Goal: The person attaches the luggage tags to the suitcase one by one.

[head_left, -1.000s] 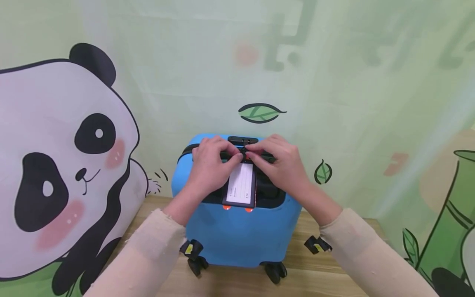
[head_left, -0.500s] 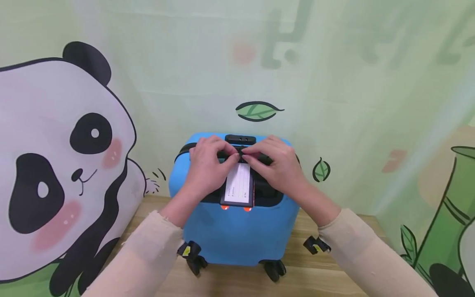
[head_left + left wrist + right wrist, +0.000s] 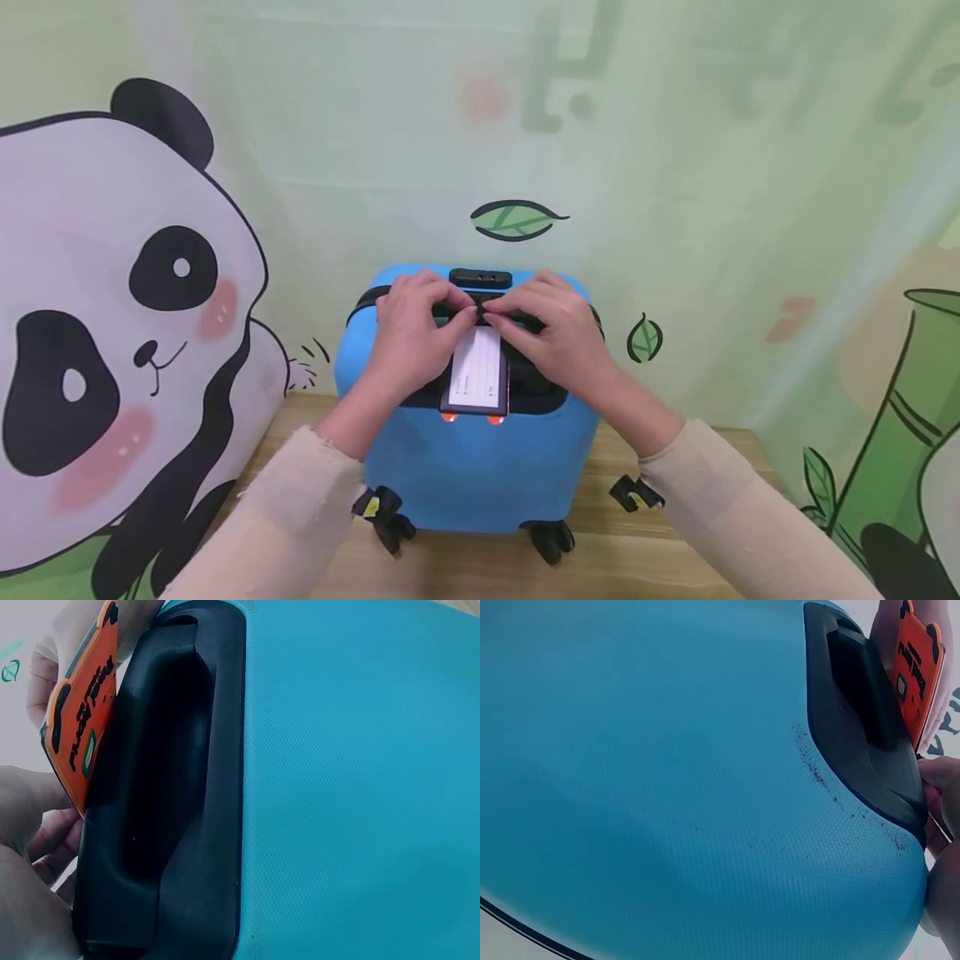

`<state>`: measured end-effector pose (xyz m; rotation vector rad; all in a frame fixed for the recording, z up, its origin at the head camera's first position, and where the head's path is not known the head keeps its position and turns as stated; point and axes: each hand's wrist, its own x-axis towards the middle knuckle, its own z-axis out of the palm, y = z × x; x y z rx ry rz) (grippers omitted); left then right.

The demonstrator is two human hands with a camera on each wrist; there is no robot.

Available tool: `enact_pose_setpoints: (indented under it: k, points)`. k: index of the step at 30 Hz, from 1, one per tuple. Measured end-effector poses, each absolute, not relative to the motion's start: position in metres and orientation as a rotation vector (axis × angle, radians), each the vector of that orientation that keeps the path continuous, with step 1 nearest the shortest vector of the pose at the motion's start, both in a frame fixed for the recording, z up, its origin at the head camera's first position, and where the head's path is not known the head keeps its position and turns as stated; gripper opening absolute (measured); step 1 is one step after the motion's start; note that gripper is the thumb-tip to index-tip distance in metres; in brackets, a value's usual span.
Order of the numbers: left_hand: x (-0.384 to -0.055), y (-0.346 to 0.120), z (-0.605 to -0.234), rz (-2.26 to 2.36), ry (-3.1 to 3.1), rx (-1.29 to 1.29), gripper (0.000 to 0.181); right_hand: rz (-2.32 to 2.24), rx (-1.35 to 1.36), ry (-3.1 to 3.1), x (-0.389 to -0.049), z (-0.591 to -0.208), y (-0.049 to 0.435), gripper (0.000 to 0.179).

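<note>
A blue suitcase point(image 3: 480, 475) stands upright with a luggage tag point(image 3: 477, 367) at its black top handle. The tag's white lined card faces up in the head view; its orange back point(image 3: 84, 705) shows in the left wrist view. Thumb and forefinger of my left hand point(image 3: 412, 333) pinch the tag's black strap point(image 3: 481, 310) just above the card. Opposite it, my right hand point(image 3: 558, 333) pinches the same strap, fingertips nearly touching the left ones. The fingers mostly hide the strap's ends. In the right wrist view the black handle point(image 3: 866, 697) lies beside the tag.
A black combination lock point(image 3: 481, 278) sits behind the hands on the suitcase top. Black wheels point(image 3: 551, 540) rest on the wooden surface point(image 3: 645, 558). Close behind hangs a green printed backdrop point(image 3: 360, 167) with a panda picture at left.
The head view has shifted slightly, so everything lies a little further left and up. Both hands keep pinching at the strap; a small orange bit by the right fingertips is no longer visible.
</note>
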<state>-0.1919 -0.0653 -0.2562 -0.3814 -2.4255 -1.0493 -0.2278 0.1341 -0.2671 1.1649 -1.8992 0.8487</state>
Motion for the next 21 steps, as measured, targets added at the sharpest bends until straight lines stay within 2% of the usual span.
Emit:
enact_pose_setpoints:
  k: [21]
  points:
    - [-0.1911, -0.0658, -0.2556, -1.033, -2.430, -0.385, 0.011, 0.953, 1.188, -2.017, -0.2261, -0.2656, 0.1416, 0.019]
